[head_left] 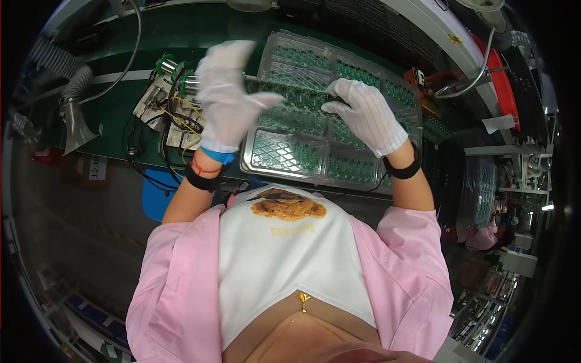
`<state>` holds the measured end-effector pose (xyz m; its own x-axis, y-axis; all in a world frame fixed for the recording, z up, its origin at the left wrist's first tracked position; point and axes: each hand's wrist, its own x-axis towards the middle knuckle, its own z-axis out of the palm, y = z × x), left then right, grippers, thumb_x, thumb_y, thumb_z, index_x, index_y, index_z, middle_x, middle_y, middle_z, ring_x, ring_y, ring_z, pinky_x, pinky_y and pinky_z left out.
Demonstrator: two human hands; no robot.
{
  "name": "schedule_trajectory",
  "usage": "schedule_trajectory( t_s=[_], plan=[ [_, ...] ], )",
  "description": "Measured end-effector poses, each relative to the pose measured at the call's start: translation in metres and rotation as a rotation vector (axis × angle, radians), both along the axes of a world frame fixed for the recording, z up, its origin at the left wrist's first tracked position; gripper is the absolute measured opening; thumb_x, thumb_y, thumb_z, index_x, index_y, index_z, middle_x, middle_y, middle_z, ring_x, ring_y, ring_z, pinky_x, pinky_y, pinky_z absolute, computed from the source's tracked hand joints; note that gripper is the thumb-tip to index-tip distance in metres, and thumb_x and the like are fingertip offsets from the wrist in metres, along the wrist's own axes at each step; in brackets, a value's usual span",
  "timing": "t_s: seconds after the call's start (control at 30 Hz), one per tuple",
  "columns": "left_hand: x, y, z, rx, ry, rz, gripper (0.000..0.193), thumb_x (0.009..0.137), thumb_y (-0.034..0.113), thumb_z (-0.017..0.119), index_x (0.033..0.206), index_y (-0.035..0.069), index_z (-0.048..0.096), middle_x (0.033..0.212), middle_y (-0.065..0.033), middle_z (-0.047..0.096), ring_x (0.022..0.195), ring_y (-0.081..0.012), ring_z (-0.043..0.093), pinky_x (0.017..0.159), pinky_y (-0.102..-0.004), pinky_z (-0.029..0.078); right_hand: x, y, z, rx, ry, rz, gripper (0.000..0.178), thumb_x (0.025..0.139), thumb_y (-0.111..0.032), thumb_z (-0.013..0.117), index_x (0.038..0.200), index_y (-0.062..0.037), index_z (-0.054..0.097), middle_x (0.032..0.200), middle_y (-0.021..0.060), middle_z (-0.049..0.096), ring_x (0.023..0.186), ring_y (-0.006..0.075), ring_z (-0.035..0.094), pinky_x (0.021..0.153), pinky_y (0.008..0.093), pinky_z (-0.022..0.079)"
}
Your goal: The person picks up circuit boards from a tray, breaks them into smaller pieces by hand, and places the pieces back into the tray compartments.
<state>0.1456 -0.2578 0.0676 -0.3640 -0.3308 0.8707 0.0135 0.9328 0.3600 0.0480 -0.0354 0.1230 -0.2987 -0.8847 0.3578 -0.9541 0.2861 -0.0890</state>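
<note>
Both my hands wear white striped gloves, above a clear plastic tray divided into compartments. Rows of small green circuit boards fill several of them. My right hand pinches the right end of a dark green strip of circuit boards between thumb and fingers. The strip lies level over the middle of the tray. At its left end, my left hand is raised with fingers stretched and thumb pointing right; it is blurred by motion. Whether the thumb touches the strip is hard to make out.
Solder wire spools and pale metal boxes with tangled cables sit left of the tray. A funnel-ended hose hangs farther left. An orange device and a red bin are at the right. Another person's pink sleeve shows far right.
</note>
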Motion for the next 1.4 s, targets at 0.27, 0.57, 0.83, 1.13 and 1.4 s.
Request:
schedule_trajectory(
  t_s=[0.27,0.57,0.83,1.13,1.4],
  plan=[
    [-0.012,0.024,-0.018,-0.263,-0.340,-0.748,0.022,0.071,0.023,0.069,0.093,0.019,0.069,0.095,-0.0078,0.062,0.081,-0.0240,0.060,0.070,-0.0331,0.050,0.031,-0.008,0.057,-0.211,-0.178,-0.264,0.026,0.080,-0.022,0.066,0.091,-0.0026,0.054,0.076,0.0111,0.056,0.074,0.0303,0.057,0.065,0.0372,0.048],
    [-0.026,0.050,-0.033,0.304,-0.396,-1.087,0.013,0.076,0.017,0.066,0.089,0.020,0.069,0.088,-0.0081,0.058,0.074,-0.0256,0.058,0.062,-0.0351,0.048,0.001,0.012,0.046,0.091,-0.292,-0.110,0.023,0.079,-0.015,0.068,0.092,0.0009,0.056,0.077,0.0147,0.054,0.071,0.0321,0.055,0.060,0.0362,0.044],
    [-0.040,0.041,-0.028,0.145,-0.439,-0.902,0.018,0.079,0.022,0.066,0.091,0.009,0.065,0.079,-0.0097,0.056,0.068,-0.0273,0.055,0.063,-0.0366,0.045,-0.015,-0.013,0.040,0.214,-0.265,0.000,0.021,0.085,-0.018,0.061,0.089,0.0011,0.053,0.082,0.0162,0.055,0.074,0.0369,0.053,0.064,0.0392,0.043],
    [-0.022,0.021,-0.018,0.529,-0.431,-0.954,0.022,0.075,0.016,0.072,0.094,0.007,0.065,0.093,-0.0055,0.059,0.080,-0.0215,0.057,0.070,-0.0313,0.046,-0.099,-0.059,0.006,-0.081,0.067,0.352,0.010,0.085,-0.013,0.058,0.083,-0.0047,0.052,0.077,0.0080,0.052,0.067,0.0261,0.055,0.061,0.0329,0.044],
    [-0.023,0.030,-0.025,1.106,-0.292,-1.064,0.026,0.076,0.015,0.071,0.099,0.005,0.064,0.106,-0.0130,0.057,0.091,-0.0237,0.057,0.082,-0.0340,0.047,-0.176,-0.152,-0.151,-0.059,-1.118,-0.605,0.024,0.079,-0.020,0.068,0.086,0.0018,0.061,0.081,0.0132,0.063,0.063,0.0234,0.062,0.057,0.0311,0.052]
  ],
)
